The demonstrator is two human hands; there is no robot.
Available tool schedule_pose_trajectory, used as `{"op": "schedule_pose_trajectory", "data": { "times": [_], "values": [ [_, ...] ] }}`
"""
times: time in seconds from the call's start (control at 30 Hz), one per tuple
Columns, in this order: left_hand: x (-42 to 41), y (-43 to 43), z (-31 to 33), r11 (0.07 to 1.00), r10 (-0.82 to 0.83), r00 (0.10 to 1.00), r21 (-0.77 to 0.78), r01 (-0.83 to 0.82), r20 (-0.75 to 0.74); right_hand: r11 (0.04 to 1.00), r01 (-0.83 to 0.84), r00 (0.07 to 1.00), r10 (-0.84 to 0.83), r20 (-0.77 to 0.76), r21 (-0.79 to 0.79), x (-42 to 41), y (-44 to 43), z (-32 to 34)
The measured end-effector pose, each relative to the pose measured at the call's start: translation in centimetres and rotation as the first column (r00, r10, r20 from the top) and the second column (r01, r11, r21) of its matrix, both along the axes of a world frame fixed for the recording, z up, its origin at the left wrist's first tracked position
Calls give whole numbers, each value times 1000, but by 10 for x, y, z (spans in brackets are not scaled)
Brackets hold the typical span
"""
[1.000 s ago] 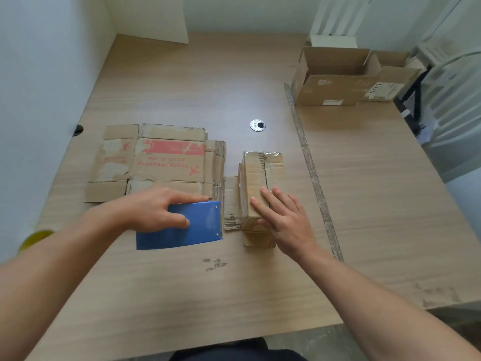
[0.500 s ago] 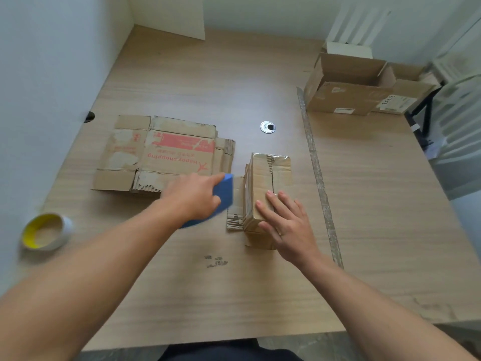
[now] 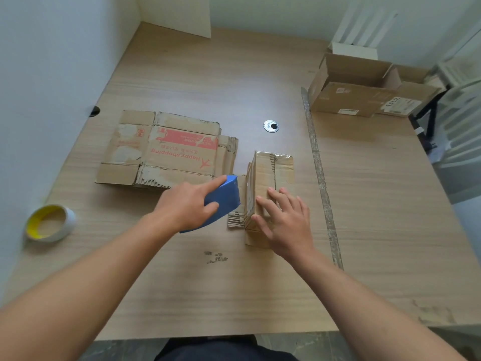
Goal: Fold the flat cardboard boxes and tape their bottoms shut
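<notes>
A small folded cardboard box [image 3: 270,173] stands on the wooden table [image 3: 390,217] with its taped bottom seam facing up. My right hand [image 3: 283,222] lies flat on its near end, fingers spread. My left hand [image 3: 187,204] grips a blue plastic scraper [image 3: 225,201], tilted up and close to the box's left side. A stack of flat cardboard boxes [image 3: 169,149] with red "Happy shopping" print lies to the left. A roll of tape [image 3: 49,222] with a yellow core rests at the table's left edge.
Two open assembled boxes [image 3: 364,92] stand at the far right corner. A round metal cable grommet [image 3: 270,125] sits mid-table. A rough seam strip [image 3: 321,178] runs front to back, right of the small box. A wall borders the table on the left.
My left hand lifted the blue scraper off the table and carried it right, toward the small box. My right hand stayed on the box. The camera tilted, bringing the tape roll into view.
</notes>
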State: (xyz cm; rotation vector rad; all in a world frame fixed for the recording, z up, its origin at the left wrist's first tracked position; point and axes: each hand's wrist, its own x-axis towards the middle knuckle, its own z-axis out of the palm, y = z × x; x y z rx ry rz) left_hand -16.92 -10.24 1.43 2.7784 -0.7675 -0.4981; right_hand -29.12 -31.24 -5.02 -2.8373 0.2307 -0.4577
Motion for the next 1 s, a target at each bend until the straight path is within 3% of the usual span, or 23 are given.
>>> {"op": "schedule_pose_trajectory", "data": {
  "times": [0.33, 0.53, 0.7, 1.0],
  "values": [
    [-34, 48, -43, 979, 39, 979, -203, 2, 200, 994, 104, 994, -105, -30, -31, 9, 16, 3],
    [-43, 73, -60, 985, -24, 957, -156, 72, 290, 974, 223, 970, -218, -109, 38, 17, 30, 10],
    [-51, 96, -73, 988, 23, 947, -153, 28, 321, 966, 258, 952, -249, -177, 30, 20, 37, 18],
    [-45, 138, -95, 996, -8, 961, -87, 34, 275, 956, 294, 920, -284, -269, -4, 8, 57, 29]
  ]
}}
